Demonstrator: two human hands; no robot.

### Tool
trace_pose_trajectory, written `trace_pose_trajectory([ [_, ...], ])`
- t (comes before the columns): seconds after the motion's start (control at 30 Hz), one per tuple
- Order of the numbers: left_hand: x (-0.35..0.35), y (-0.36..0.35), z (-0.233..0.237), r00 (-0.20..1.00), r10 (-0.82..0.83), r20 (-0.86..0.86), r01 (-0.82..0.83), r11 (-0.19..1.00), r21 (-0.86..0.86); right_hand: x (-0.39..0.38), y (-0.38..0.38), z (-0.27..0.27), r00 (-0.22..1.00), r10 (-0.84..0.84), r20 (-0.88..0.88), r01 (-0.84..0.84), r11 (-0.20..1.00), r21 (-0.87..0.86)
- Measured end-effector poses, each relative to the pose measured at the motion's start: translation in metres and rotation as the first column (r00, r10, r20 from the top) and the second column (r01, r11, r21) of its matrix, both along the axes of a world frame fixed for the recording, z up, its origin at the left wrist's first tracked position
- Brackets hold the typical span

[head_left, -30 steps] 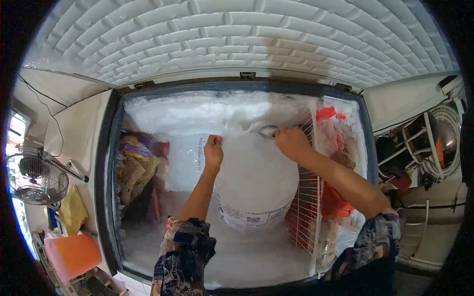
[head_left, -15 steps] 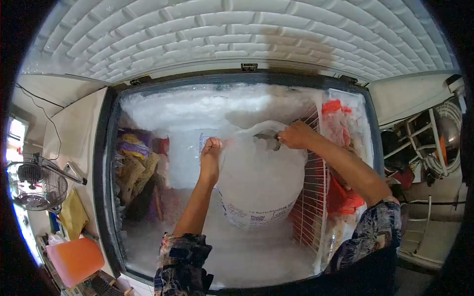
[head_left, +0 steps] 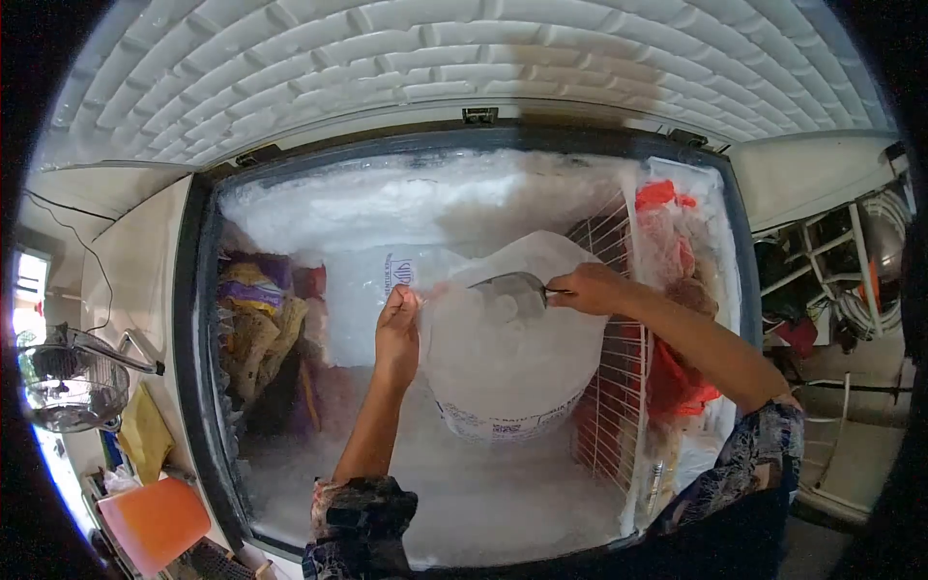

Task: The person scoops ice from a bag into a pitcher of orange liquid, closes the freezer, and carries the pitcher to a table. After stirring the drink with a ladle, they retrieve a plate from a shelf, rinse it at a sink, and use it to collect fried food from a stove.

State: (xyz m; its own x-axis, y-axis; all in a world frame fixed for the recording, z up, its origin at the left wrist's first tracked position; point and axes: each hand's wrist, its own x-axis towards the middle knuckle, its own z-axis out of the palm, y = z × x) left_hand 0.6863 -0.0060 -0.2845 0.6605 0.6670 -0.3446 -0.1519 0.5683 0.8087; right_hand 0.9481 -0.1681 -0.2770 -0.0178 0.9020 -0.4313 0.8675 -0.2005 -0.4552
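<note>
Inside a frosted chest freezer (head_left: 739,280) stands a large white printed bag (head_left: 512,372) with its mouth open. My left hand (head_left: 397,333) pinches the left edge of the bag's mouth. My right hand (head_left: 592,289) grips the dark handle of a metal scoop (head_left: 517,293), whose bowl lies within the bag's mouth over whitish contents. Cold mist blurs the bag's lower part and the freezer floor.
A white wire divider (head_left: 633,387) runs right of the bag, with red bags (head_left: 681,382) beyond it. Wrapped packages (head_left: 256,319) lie at the left. Outside stand a fan (head_left: 72,382) and an orange container (head_left: 155,522).
The scoop has come up and shows more of its bowl, now level over the bag's mouth. My right hand has moved slightly right and down. The bag's mouth is spread wider.
</note>
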Motion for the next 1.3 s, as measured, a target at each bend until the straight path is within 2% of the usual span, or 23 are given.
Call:
trace_pose_trajectory([
  [0.07,-0.002,0.001,-0.007,1.0,-0.016,0.019,0.016,0.999,0.031,-0.003,0.001,-0.003,0.998,-0.034,-0.061,0.032,0.999,-0.029],
  [0.13,0.005,-0.003,-0.01,0.998,-0.028,-0.064,0.036,0.991,0.131,-0.005,-0.002,-0.011,0.992,-0.068,-0.109,0.061,0.996,-0.062],
  [0.2,0.012,-0.006,-0.012,0.998,0.004,-0.065,0.005,0.988,0.151,-0.012,-0.005,-0.027,0.97,-0.133,-0.203,0.129,0.991,-0.032],
  [0.33,0.003,0.002,-0.007,0.996,0.054,-0.078,-0.04,0.985,0.169,-0.013,-0.019,-0.02,0.936,-0.134,-0.326,0.132,0.991,-0.031],
  [0.37,0.001,0.005,-0.013,0.998,0.06,-0.007,-0.058,0.982,0.179,-0.013,-0.022,-0.014,0.921,-0.178,-0.347,0.16,0.984,-0.079],
  [0.4,0.001,0.005,-0.011,0.998,0.063,-0.004,-0.061,0.982,0.181,-0.013,-0.023,-0.009,0.906,-0.22,-0.362,0.187,0.975,-0.124],
  [0.47,-0.001,0.003,-0.006,0.998,0.064,-0.014,-0.062,0.989,0.133,-0.011,-0.03,-0.013,0.9,-0.222,-0.375,0.208,0.975,-0.077],
  [0.53,-0.004,0.006,-0.011,0.997,0.065,-0.044,-0.056,0.982,0.181,-0.007,-0.033,-0.008,0.897,-0.221,-0.384,0.229,0.973,-0.026],
  [0.6,-0.006,0.007,-0.013,0.995,0.067,-0.077,-0.048,0.974,0.223,-0.004,-0.037,0.003,0.803,-0.412,-0.43,0.302,0.904,-0.302],
  [0.73,-0.009,0.008,-0.019,0.998,0.046,-0.043,-0.036,0.977,0.208,-0.002,-0.049,0.003,0.773,-0.465,-0.432,0.345,0.879,-0.328],
  [0.8,-0.009,0.008,-0.022,0.997,0.056,-0.046,-0.044,0.973,0.224,-0.004,-0.054,-0.004,0.673,-0.545,-0.5,0.422,0.838,-0.346],
  [0.93,-0.01,0.009,-0.018,0.996,0.046,-0.072,-0.027,0.969,0.246,-0.004,-0.057,0.003,0.648,-0.539,-0.539,0.415,0.842,-0.343],
  [1.0,-0.012,0.01,-0.019,0.996,0.043,-0.081,-0.021,0.965,0.261,-0.005,-0.059,0.007,0.546,-0.59,-0.595,0.452,0.805,-0.384],
  [1.1,-0.011,0.01,-0.024,0.995,0.051,-0.081,-0.026,0.959,0.284,-0.003,-0.06,0.006,0.507,-0.581,-0.636,0.488,0.802,-0.344],
  [1.2,-0.009,0.009,-0.021,0.996,0.069,-0.061,-0.047,0.947,0.319,-0.002,-0.062,0.006,0.577,-0.555,-0.599,0.518,0.816,-0.256],
  [1.3,-0.009,0.008,-0.013,0.994,0.069,-0.083,-0.039,0.944,0.326,-0.001,-0.065,0.02,0.564,-0.575,-0.593,0.505,0.808,-0.303],
])
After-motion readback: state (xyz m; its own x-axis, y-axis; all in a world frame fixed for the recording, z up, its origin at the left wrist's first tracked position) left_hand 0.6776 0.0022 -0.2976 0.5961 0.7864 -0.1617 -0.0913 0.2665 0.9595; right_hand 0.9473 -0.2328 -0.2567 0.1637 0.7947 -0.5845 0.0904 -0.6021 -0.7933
